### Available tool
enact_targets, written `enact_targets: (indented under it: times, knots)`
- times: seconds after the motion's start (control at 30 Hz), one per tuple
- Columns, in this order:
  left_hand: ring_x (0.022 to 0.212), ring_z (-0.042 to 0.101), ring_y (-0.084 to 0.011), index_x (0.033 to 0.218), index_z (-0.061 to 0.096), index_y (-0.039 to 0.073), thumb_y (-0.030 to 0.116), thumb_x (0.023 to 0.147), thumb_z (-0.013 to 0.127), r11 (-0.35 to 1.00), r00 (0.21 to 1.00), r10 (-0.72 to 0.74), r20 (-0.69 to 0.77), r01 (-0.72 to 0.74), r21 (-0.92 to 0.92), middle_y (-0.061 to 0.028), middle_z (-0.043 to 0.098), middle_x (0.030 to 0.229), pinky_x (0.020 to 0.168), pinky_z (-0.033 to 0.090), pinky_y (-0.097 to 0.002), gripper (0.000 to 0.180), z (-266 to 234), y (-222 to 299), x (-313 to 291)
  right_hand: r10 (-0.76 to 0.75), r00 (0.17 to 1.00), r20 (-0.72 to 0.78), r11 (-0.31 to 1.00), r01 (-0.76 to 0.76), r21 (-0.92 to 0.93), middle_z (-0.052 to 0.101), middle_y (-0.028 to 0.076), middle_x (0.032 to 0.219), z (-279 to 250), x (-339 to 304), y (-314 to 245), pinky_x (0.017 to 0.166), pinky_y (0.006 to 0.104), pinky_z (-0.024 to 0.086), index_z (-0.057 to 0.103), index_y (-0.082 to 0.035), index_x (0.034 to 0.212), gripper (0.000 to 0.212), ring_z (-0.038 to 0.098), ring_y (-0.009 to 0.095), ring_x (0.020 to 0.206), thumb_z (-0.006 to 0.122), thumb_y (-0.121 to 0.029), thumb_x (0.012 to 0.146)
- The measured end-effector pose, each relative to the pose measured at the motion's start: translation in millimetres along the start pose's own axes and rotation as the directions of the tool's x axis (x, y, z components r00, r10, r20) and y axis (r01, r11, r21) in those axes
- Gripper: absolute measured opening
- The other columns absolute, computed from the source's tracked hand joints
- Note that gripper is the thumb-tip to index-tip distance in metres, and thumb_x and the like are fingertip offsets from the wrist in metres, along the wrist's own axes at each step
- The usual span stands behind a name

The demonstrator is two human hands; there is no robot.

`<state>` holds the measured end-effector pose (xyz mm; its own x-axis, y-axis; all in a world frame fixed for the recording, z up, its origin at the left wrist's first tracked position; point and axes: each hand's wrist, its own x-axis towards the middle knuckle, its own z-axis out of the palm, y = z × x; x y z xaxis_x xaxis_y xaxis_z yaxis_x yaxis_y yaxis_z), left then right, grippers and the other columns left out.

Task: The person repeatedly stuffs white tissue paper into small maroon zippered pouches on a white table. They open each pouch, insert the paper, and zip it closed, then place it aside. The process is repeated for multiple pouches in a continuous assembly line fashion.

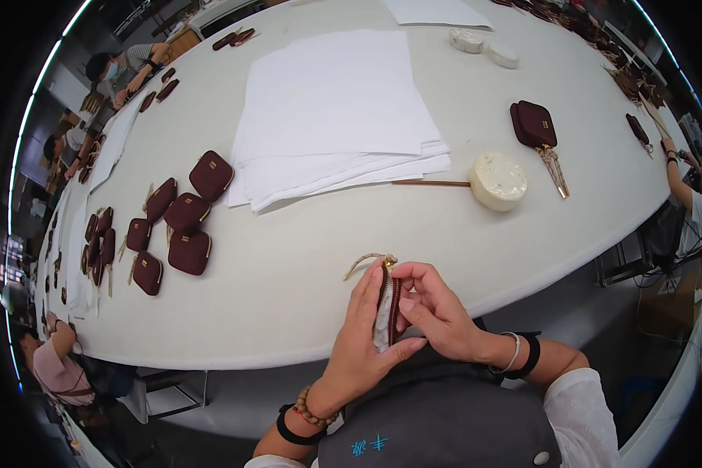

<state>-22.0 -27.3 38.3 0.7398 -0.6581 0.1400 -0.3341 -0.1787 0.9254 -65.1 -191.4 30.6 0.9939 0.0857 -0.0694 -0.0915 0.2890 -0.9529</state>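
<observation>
Close to the table's near edge, both hands hold a small dark-brown zip pouch (396,304) upright. Its zip is undone, and something white, like paper or stuffing, shows between the two rows of teeth. My left hand (356,343) wraps the pouch from the left, thumb across its lower end. On the other side, my right hand (440,316) has bent fingers pinching the right edge of the opening. A gold zip pull with a beige strap (360,261) sticks out at the top, lying toward the left.
Several finished-looking brown pouches (189,212) lie left on the white table (304,269). White paper sheets (331,101) are stacked ahead. A cream round block (499,182) with a thin brown stick (429,183) sits right, near another pouch (534,125). People work around the table.
</observation>
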Motion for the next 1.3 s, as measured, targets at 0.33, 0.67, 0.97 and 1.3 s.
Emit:
enact_targets:
  times: [0.33, 0.67, 0.97, 1.3]
  knots:
    - [0.099, 0.064, -0.029, 0.125, 0.055, 0.007, 0.004, 0.079, 0.069, 0.856, 0.997, 0.065, -0.035, -0.038, 0.516, -0.0119, 0.064, 0.115, 0.082, 0.052, -0.0345, 0.048, -26, 8, 4, -0.203, 0.944, 0.261, 0.558, 0.33, -0.762, 0.059, 0.013, 0.103, -39, 26, -3, 0.078, 0.0397, 0.049, 0.055, -0.004, 0.119, 0.027, 0.059, 0.031, 0.087, 0.049, -0.017, 0.096]
    - [0.077, 0.069, -0.0213, 0.1, 0.067, 0.01, 0.012, 0.07, 0.081, 0.779, 0.934, 0.345, -0.095, -0.228, 0.583, -0.0063, 0.069, 0.105, 0.063, 0.055, -0.0279, 0.034, -8, -14, 0, 0.281, 0.95, 0.137, 0.794, -0.149, -0.589, 0.055, 0.011, 0.061, -52, 28, -40, 0.067, 0.0361, 0.044, 0.061, -0.002, 0.077, 0.025, 0.054, 0.028, 0.058, 0.055, -0.023, 0.091]
    - [0.078, 0.069, -0.0208, 0.101, 0.063, 0.006, 0.005, 0.068, 0.081, 0.829, 0.909, 0.389, -0.148, -0.275, 0.488, -0.0087, 0.069, 0.103, 0.065, 0.055, -0.0284, 0.038, -3, -18, 6, -0.083, 0.961, 0.265, 0.413, 0.275, -0.868, 0.056, 0.01, 0.06, -15, 18, -51, 0.062, 0.0343, 0.041, 0.06, -0.003, 0.077, 0.018, 0.049, 0.027, 0.051, 0.06, -0.018, 0.086]
    - [0.089, 0.069, -0.0257, 0.109, 0.055, 0.005, 0.001, 0.071, 0.079, 0.965, 0.962, 0.202, -0.184, -0.163, 0.206, -0.0126, 0.068, 0.107, 0.073, 0.056, -0.0303, 0.046, 11, -30, -1, -0.067, 0.951, 0.301, 0.345, 0.305, -0.887, 0.058, 0.014, 0.067, 19, 11, -44, 0.054, 0.0406, 0.044, 0.058, -0.002, 0.08, 0.017, 0.058, 0.033, 0.06, 0.059, -0.018, 0.087]
